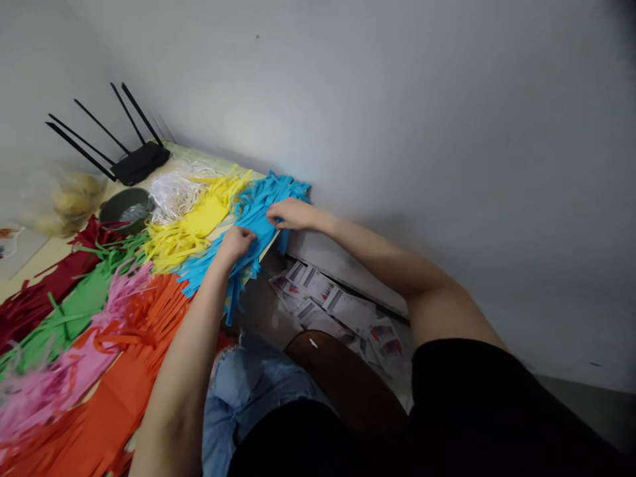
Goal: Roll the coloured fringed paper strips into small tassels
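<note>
Blue fringed material lies across the table's right end, some strips hanging over the edge. My left hand is closed at its near side, fingers curled on the blue sheet; what they pinch is too small to make out. On the right part of the same piece rests my right hand, its fingers bent together against the blue; whether they grip a strip is unclear. Just left of the blue lies a yellow fringed piece, with white strips behind it.
Orange, pink, green and dark red fringed pieces cover the left. Behind stand a dark bowl, a black router and a bag of yellow items. Printed papers lie below, beside a brown seat.
</note>
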A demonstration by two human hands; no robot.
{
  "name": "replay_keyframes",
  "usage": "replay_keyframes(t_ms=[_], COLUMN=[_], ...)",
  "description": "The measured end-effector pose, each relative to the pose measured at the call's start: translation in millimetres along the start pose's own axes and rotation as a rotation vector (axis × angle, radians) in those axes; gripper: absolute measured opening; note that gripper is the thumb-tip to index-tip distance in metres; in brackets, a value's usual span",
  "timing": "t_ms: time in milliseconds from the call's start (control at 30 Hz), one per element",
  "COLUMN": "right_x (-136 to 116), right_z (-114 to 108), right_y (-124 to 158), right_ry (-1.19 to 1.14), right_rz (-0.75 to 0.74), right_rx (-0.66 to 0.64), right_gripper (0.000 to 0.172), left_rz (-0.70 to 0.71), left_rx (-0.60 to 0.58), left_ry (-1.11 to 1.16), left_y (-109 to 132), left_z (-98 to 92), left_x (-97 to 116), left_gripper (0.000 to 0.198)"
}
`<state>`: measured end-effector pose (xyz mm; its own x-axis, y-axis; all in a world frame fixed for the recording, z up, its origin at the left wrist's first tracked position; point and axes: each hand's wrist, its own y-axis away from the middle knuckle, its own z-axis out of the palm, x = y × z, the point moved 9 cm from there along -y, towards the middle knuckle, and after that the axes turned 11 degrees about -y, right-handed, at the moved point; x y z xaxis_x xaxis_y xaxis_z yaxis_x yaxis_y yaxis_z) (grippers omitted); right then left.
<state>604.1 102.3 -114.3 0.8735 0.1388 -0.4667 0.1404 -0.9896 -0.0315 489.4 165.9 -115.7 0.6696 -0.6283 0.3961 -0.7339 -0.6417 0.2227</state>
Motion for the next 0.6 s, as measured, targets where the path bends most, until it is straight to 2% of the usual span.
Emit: replay_keyframes(t_ms=[433, 600], right_x=[0.0, 2.4], right_z=[-0.2, -0.8], right_y=[-0.8, 0.8], right_ry=[0.007, 0.011], right_rz=[0.019, 0.037], right_rx=[-0.005, -0.011], right_gripper=[0.009, 0.013], left_rz=[0.093, 0.094], left_rx=[-0.003, 0.048], left_ry=[-0.049, -0.139], left_y=[3.7, 7.1], left_z=[-0.9, 1.7], left_x=[-0.3, 9.0], left_gripper=[0.025, 0.017])
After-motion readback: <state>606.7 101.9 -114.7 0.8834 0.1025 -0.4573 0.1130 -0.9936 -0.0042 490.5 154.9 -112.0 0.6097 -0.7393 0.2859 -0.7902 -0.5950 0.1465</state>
